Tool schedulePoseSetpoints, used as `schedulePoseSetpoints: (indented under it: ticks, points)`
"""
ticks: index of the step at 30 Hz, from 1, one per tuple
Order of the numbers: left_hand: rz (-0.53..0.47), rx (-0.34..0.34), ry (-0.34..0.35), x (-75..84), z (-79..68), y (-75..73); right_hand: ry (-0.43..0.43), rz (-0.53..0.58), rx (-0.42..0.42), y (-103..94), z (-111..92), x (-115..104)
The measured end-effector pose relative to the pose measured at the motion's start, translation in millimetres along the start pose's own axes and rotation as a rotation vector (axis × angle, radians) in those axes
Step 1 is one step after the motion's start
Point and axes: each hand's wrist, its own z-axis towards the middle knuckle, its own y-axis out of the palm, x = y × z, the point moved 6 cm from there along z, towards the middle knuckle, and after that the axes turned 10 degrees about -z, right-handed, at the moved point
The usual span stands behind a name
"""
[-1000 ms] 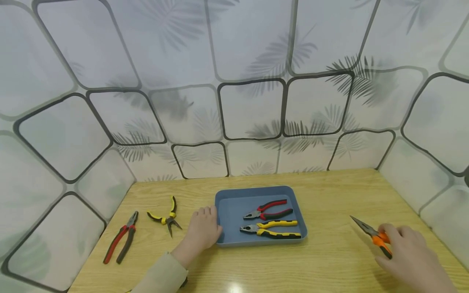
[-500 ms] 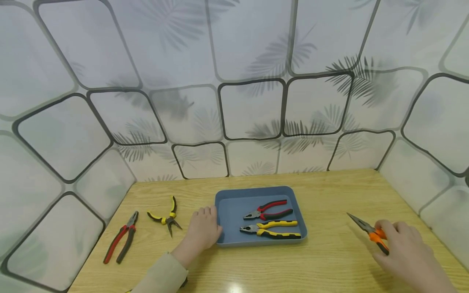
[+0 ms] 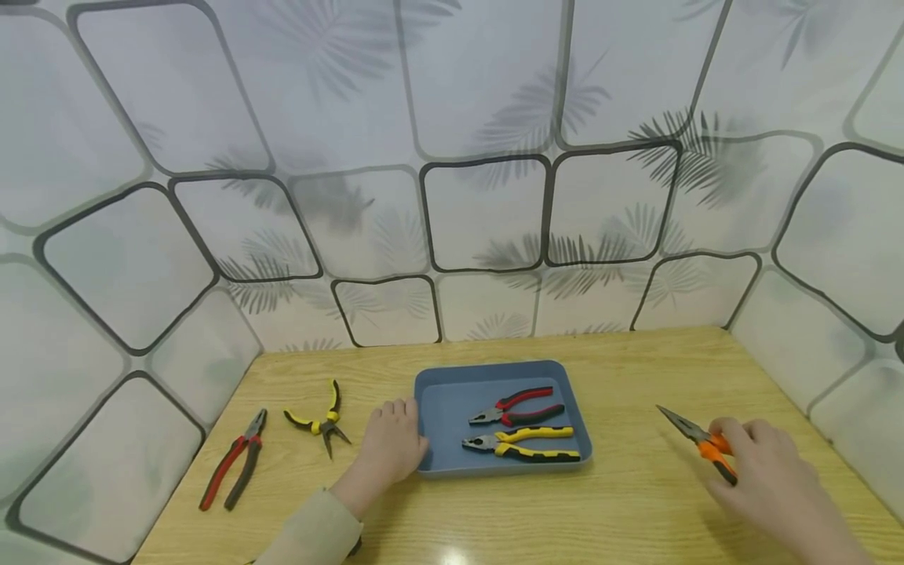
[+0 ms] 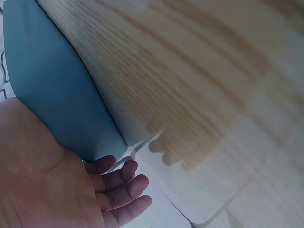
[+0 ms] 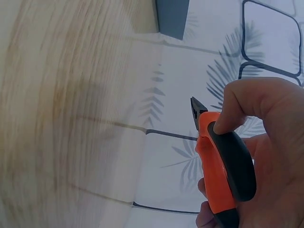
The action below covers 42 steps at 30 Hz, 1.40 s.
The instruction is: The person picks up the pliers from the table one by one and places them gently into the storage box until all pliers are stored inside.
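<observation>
Orange-handled pliers (image 3: 708,450): in right hand (image 3: 766,475), fingers and thumb wrapped round the grips. Held over the right part of the tabletop (image 3: 565,522), shadow beneath, tip angled toward the rear edge and the tray.

Blue tray (image 3: 441,412): mid-tabletop, nearer the rear edge. Left hand (image 3: 391,439) rests against its left wall, fingers loosely bent in the wrist view; thumb's hold hard to make out.

In the tray's right half: red-and-black pliers (image 3: 519,406) behind, yellow-and-black pliers (image 3: 523,443) along the front wall.

Left of tray: small yellow pliers (image 3: 326,424), spread wide; long red pliers (image 3: 236,459) near the tabletop's left edge.
</observation>
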Motion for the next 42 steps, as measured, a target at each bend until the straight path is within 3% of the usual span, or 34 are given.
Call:
schedulePoseSetpoints:
  ticks: [42]
  points:
    - [0.02,0.021,0.005,-0.1,-1.9,3.6,-0.072,-0.01,0.093,-4.0,10,-24]
